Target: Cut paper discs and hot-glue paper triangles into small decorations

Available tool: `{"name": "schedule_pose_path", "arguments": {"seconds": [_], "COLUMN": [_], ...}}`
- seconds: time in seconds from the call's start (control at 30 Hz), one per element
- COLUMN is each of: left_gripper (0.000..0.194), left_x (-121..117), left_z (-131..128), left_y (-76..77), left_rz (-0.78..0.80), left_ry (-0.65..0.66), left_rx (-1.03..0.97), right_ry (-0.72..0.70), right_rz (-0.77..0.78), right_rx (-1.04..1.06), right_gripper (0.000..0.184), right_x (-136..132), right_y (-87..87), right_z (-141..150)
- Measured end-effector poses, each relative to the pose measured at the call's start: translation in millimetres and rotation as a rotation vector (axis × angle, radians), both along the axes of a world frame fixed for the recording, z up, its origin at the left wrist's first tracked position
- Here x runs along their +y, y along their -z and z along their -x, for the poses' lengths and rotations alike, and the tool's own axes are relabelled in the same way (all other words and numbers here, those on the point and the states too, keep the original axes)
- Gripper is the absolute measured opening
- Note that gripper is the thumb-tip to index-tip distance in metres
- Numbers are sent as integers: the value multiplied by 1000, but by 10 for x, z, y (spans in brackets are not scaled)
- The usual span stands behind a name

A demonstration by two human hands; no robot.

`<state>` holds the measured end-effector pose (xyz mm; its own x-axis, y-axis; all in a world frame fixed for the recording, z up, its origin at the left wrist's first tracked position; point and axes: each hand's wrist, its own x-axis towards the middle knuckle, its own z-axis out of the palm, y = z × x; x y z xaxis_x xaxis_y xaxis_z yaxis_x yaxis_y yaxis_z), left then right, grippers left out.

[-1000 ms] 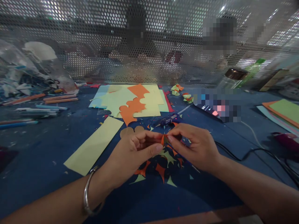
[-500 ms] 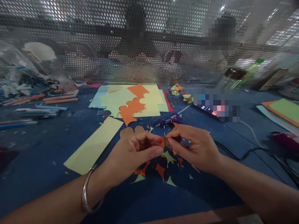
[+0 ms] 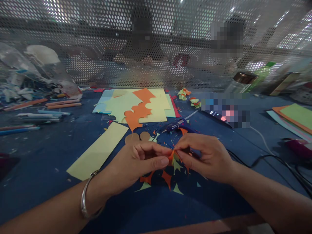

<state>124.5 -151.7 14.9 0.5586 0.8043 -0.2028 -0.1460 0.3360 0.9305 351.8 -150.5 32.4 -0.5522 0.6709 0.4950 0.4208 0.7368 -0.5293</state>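
My left hand [image 3: 136, 161] and my right hand [image 3: 204, 156] meet over the blue table, both pinching a small folded orange and green paper piece [image 3: 172, 156] between thumbs and fingertips. A metal bangle [image 3: 85, 200] circles my left wrist. Below the hands lie pointed orange and green paper scraps [image 3: 168, 178]. A long pale yellow paper strip [image 3: 98, 151] lies to the left of my left hand. A blue glue gun [image 3: 179, 125] rests just beyond my right hand.
A stack of yellow, blue and orange paper sheets [image 3: 138, 105] lies further back. Pens and pencils [image 3: 36, 113] lie at the left. A phone [image 3: 216, 115] and black cables [image 3: 268, 157] are at the right, with more coloured sheets [image 3: 294, 118]. A perforated metal screen [image 3: 156, 45] closes the back; people sit behind it.
Both hands have dropped slightly toward me with the paper piece still pinched between them; the fingers have shifted a little on it.
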Motion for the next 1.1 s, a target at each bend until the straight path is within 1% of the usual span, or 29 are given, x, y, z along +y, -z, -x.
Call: {"name": "schedule_pose_path", "arguments": {"seconds": [0.17, 0.23, 0.37, 0.43, 0.57, 0.67, 0.73, 0.8, 0.87, 0.97, 1.03, 1.1], "left_gripper": [15, 13, 13, 14, 15, 17, 18, 18, 17, 12, 8, 6], "left_x": [-6, -10, -26, -34, -32, -15, 0, 16, 32, 55, 69, 85], "left_z": [-24, -23, 11, 31, 44, 38, 39, 43, 43, 29, 17, 11], "left_y": [37, 35, -15, -48, -92, -100, -94, -80, -56, -17, -2, 0], "left_rz": [-124, -197, -461, -593, -828, -911, -892, -841, -783, -630, -500, -415], "left_ry": [-41, -54, -90, -94, -48, -16, -15, -29, -65, -108, -108, -92], "left_rx": [126, 205, 460, 554, 627, 647, 653, 646, 616, 500, 413, 347], "right_ry": [-4, -8, -3, 9, 3, -13, -13, -16, -27, -45, -53, -56], "right_rz": [10, 7, 3, -9, -8, -3, 2, 11, 14, 15, 15, 13], "right_rx": [-8, -17, -30, -32, -36, -44, -51, -52, -56, -78, -95, -108], "right_gripper": [10, 11, 10, 10, 8, 8, 8, 8, 8, 9, 9, 9], "right_x": [7, 6, -3, -5, -6, -10, -11, -9, -7, -10, -17, -23], "right_y": [35, 50, 60, 60, 68, 80, 90, 101, 113, 129, 133, 134], "right_z": [19, 26, 34, 39, 47, 45, 43, 41, 43, 46, 48, 47]}}
